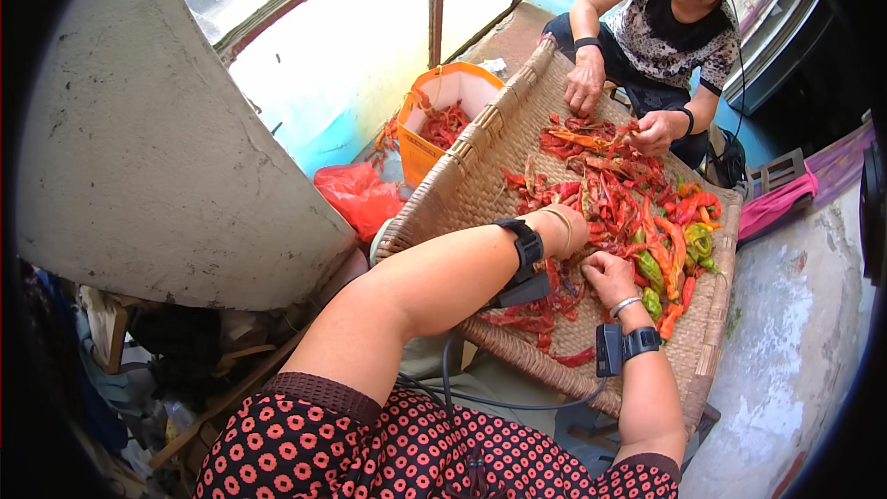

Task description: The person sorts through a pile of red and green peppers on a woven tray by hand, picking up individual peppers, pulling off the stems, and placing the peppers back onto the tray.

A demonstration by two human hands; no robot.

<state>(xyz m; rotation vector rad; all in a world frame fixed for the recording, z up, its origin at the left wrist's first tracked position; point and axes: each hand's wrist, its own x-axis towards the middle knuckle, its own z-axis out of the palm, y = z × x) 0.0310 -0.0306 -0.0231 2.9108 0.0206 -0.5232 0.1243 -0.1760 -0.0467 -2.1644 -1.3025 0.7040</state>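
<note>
Dried red chili peppers point(610, 189) lie heaped across a large woven tray point(467, 208). My left hand point(567, 227) is over the near-left side of the heap, its fingers curled downward and largely hidden behind the back of the hand. Close by on the right, my right hand point(609, 277) has its fingers bent in a pinch at the edge of the peppers. Whatever either hand grips is too small or covered to make out. Orange peppers point(674, 245) and green peppers point(650, 270) lie to the right of my hands.
Across the tray a co-worker point(674, 28) has both hands at the peppers. An orange and white bucket point(419, 155) with red chilies stands beyond the tray's left edge, beside a red plastic bag point(362, 196). A grey curved wall point(176, 157) rises at left. A black cable point(517, 403) crosses my lap.
</note>
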